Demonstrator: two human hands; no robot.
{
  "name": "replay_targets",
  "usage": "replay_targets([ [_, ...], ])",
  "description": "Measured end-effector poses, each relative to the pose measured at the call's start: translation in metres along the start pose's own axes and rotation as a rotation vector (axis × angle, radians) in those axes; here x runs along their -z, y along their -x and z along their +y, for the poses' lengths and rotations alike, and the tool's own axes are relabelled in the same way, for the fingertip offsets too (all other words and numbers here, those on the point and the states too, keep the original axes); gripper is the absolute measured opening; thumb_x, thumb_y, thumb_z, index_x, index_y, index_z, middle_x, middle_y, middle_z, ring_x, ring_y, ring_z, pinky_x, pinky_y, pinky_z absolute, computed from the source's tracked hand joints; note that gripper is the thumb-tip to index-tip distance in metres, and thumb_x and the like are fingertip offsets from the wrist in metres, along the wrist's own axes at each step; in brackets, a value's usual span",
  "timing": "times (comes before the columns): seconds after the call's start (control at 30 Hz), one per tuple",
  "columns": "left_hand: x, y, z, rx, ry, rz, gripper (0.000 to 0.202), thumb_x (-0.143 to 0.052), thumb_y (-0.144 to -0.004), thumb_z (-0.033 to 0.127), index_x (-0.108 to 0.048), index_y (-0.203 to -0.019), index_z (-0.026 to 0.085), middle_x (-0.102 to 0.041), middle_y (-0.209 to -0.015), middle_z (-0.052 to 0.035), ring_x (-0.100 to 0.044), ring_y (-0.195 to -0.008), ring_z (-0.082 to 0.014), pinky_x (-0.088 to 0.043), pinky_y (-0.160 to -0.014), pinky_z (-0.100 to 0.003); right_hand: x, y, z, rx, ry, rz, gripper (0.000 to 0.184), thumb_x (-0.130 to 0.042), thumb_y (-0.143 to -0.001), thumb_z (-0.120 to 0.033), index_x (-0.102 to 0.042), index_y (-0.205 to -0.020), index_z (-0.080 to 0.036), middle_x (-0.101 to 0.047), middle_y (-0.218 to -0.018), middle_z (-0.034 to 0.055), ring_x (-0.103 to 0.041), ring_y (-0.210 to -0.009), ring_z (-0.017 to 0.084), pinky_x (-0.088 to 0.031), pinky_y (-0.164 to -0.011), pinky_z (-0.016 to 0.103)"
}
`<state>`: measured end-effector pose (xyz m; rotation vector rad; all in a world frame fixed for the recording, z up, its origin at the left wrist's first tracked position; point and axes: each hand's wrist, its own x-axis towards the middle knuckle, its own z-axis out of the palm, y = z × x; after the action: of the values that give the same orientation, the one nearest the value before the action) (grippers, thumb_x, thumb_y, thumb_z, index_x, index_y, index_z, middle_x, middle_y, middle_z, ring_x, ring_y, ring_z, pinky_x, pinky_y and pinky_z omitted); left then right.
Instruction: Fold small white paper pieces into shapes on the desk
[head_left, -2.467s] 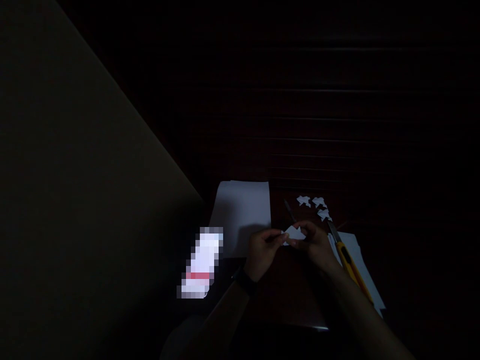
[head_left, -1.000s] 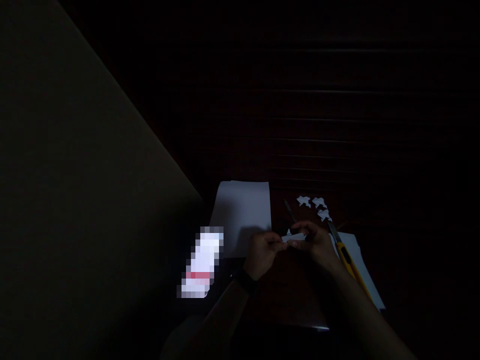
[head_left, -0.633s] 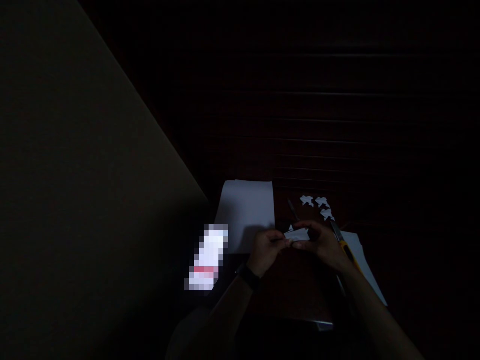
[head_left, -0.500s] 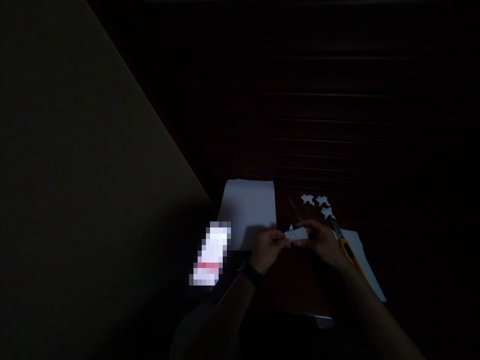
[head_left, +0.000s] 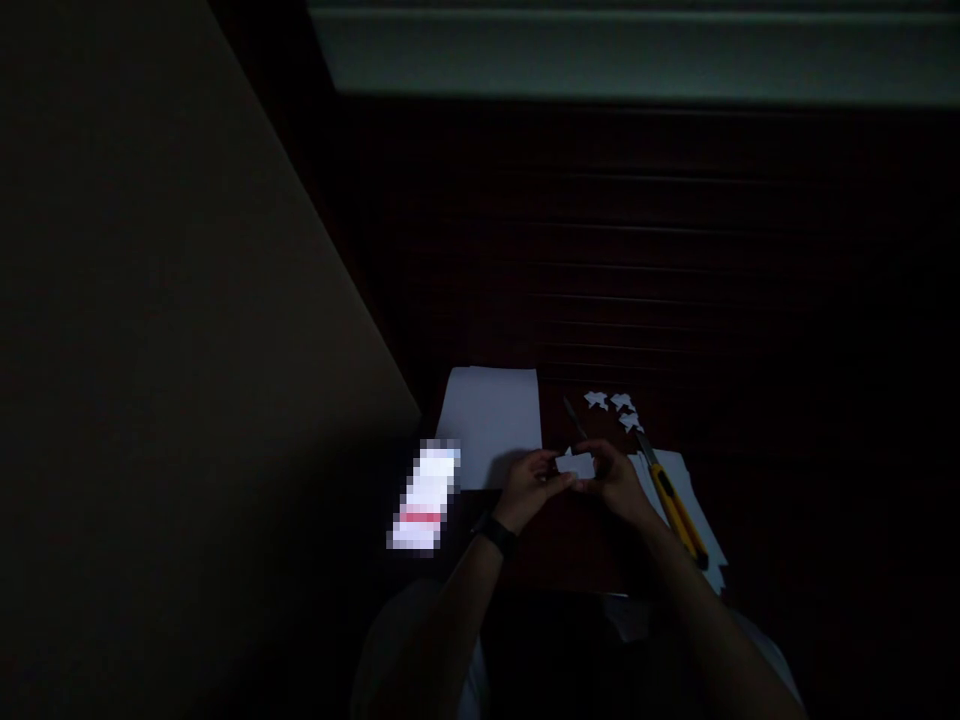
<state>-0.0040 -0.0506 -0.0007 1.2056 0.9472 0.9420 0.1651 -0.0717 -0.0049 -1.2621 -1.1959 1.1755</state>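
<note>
Pinching paper piece (head_left: pixel 576 464) between left hand (head_left: pixel 529 488) and right hand (head_left: pixel 616 482). Judged light, flimsy, crease-prone; grip by edges.

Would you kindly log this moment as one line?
left hand: pinching paper piece | right hand: pinching paper piece | nearby: yellow knife, three paper shapes, white sheet
</note>
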Motion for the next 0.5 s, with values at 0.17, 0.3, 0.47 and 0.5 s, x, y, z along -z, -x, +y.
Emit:
replay_targets([
  [0.17, -0.009, 0.019, -0.003, 0.071, 0.06, -0.003, 0.031, -0.073, -0.062, 0.037, -0.07, -0.08, 0.012, -0.07, -0.079, -0.0068, -0.062, -0.075, -0.019, -0.044, -0.07, -0.028, -0.011, 0.016, 0.009, -0.036, -0.073, 0.053, 0.045, -0.073, -0.052, -0.015, -0.057, -0.094, -0.021, -0.062, -0.075, -0.0016, -0.057, -0.063, 0.015, -0.046, -0.055, 0.026],
  [0.3, -0.013, 0.032, -0.004, 0.095, 0.092, 0.03, 0.031, -0.074, -0.06, 0.039, -0.071, -0.073, 0.011, -0.069, -0.073, -0.0053, -0.061, -0.071, -0.018, -0.044, -0.069, -0.027, -0.02, 0.034, 0.006, -0.041, -0.117, 0.042, 0.047, -0.073, -0.056, -0.021, -0.054, -0.099, -0.022, -0.063, -0.084, 0.0002, -0.06, -0.071, 0.017, -0.049, -0.062, 0.028],
  [0.47, -0.008, 0.04, -0.002, 0.148, 0.149, 0.069, 0.033, -0.075, -0.058, 0.039, -0.07, -0.076, 0.011, -0.069, -0.075, -0.0063, -0.061, -0.07, -0.0163, -0.044, -0.066, -0.025, -0.016, 0.06, -0.008, -0.077, -0.136, -0.094, 0.064, -0.074, -0.058, -0.021, -0.047, -0.116, -0.027, -0.063, -0.098, 0.0033, -0.062, -0.082, 0.02, -0.05, -0.071, 0.034],
  [0.5, -0.006, 0.041, -0.001, 0.163, 0.158, 0.08, 0.034, -0.076, -0.057, 0.039, -0.069, -0.076, 0.011, -0.069, -0.075, -0.0063, -0.061, -0.069, -0.0156, -0.043, -0.064, -0.025, -0.013, 0.065, -0.011, -0.077, -0.127, -0.111, 0.069, -0.074, -0.059, -0.02, -0.044, -0.121, -0.028, -0.062, -0.103, 0.0042, -0.061, -0.084, 0.02, -0.05, -0.073, 0.035],
])
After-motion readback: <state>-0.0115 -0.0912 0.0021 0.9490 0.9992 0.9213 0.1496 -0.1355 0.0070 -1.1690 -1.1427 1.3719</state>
